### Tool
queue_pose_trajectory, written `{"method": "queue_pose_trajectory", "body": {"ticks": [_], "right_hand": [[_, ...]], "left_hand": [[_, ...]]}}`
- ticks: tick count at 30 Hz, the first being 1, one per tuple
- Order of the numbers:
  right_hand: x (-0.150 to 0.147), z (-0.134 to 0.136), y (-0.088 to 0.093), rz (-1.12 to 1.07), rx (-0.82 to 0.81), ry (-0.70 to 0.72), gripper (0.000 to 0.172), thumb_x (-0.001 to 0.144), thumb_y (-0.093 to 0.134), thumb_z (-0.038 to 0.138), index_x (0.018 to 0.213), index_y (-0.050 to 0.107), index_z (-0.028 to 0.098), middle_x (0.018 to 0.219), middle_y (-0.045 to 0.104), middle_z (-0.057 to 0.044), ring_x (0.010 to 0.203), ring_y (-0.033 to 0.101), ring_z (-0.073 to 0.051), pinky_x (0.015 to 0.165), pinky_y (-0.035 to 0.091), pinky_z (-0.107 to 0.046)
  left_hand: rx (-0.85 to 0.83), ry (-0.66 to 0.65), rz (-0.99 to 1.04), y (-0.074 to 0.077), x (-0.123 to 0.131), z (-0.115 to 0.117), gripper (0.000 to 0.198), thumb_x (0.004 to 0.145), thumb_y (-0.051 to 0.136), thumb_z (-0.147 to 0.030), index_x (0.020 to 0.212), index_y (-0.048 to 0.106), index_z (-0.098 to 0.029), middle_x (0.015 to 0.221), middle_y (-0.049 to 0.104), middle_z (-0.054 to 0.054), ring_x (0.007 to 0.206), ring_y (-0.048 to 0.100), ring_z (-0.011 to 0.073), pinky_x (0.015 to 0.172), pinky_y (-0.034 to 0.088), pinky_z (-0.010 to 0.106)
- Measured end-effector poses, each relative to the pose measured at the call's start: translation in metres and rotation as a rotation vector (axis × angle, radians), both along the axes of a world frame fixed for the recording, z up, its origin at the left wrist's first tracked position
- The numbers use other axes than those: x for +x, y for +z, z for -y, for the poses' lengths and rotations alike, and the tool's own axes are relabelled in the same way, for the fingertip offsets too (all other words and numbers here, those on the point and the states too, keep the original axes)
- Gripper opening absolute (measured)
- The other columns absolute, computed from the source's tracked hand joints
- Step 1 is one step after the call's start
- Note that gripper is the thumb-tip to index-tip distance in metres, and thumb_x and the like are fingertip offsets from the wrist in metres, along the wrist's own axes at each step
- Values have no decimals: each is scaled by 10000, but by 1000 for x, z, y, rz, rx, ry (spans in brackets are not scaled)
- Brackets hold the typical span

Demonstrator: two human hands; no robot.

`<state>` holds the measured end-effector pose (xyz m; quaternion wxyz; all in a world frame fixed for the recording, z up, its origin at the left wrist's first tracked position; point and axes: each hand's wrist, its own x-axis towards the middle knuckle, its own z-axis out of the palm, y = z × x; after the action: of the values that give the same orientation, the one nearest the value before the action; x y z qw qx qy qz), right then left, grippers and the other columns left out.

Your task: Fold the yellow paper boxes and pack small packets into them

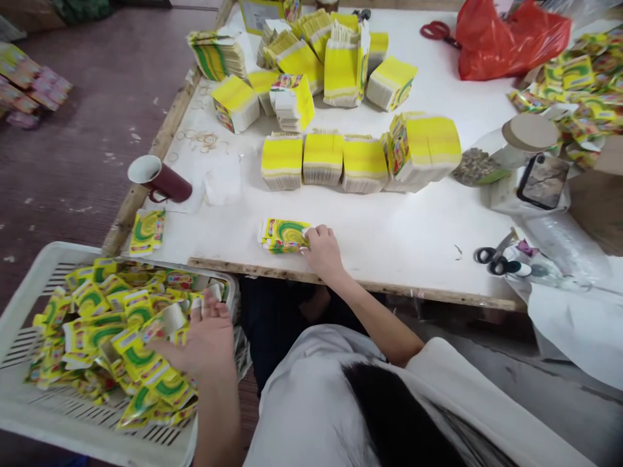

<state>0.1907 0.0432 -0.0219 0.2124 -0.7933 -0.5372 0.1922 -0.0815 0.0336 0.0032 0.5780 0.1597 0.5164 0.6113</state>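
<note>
My left hand is over the right side of a white plastic basket, thumb and fingers apart, with nothing seen in its grasp. Small yellow and green printed packets fill the basket, several of them close beside that hand. At the table's near edge, my right hand pinches the right end of a small stack of flat yellow and green cartons lying on the white tabletop. White covers show on some fingertips of both hands.
Bundled yellow carton stacks line the table's middle and back. A maroon mug is tilted at the left. On the right are a red plastic bag, a jar, a phone, black-handled scissors and a packet heap.
</note>
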Motion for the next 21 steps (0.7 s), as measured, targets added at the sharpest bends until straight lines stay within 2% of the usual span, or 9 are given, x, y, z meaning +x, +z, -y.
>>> {"method": "queue_pose_trajectory", "body": {"ticks": [3,5,9,11,13,15,18,20,21], "right_hand": [[-4,-2,-1,-43,8,-4,270,802,710,118,1034,574,142,1110,599,-168,1058,536,-308,933,444,-436],[-5,-2,0,-94,24,-3,259,801,679,97,1012,542,158,1057,617,-141,1026,552,-290,916,439,-423],[-7,9,10,-188,45,20,293,818,640,142,1056,475,188,943,630,-51,861,600,-213,776,466,-341],[-13,19,19,-341,67,114,350,789,661,174,1066,450,208,888,616,2,773,598,-167,704,455,-291],[-23,30,28,-578,63,286,394,743,692,168,1037,435,221,847,599,37,715,581,-132,659,437,-255],[-38,40,34,-858,34,432,448,721,730,178,1028,407,227,842,587,49,674,554,-107,618,424,-230],[-59,49,35,-1191,31,465,646,691,820,281,1139,357,230,854,550,59,650,513,-90,573,408,-205],[-67,51,32,-1214,67,426,759,664,853,322,1223,350,223,847,525,64,660,497,-92,573,396,-203],[-67,51,30,-1187,89,409,734,674,845,327,1231,381,215,829,514,67,657,483,-92,576,388,-205]], "left_hand": [[-75,-32,84,-5,21,2,821,678,472,-920,969,601,-164,964,674,111,741,622,167,614,553,281],[-84,-87,109,-4,41,3,778,718,495,-885,970,620,-159,957,686,108,731,626,164,621,548,276],[25,-235,88,0,78,3,719,724,592,-826,1036,669,-183,1068,696,117,947,670,213,785,563,313],[147,-270,71,1,91,3,702,702,625,-821,1060,673,-218,1150,681,104,1087,643,246,898,542,359],[257,-273,52,5,100,3,697,700,614,-832,1073,672,-246,1155,673,81,1116,627,260,943,518,383],[332,-251,43,12,105,1,685,711,577,-845,1031,671,-247,1023,665,55,979,641,238,889,523,366],[387,-192,24,24,106,-5,633,692,593,-841,844,616,-226,730,511,-12,645,504,145,667,496,285],[386,-147,-32,26,105,-9,635,652,630,-848,750,547,-226,650,404,-42,549,374,115,561,438,257],[374,-127,-75,25,104,-10,655,634,624,-869,730,527,-228,638,388,-46,533,346,111,540,425,254]]}}
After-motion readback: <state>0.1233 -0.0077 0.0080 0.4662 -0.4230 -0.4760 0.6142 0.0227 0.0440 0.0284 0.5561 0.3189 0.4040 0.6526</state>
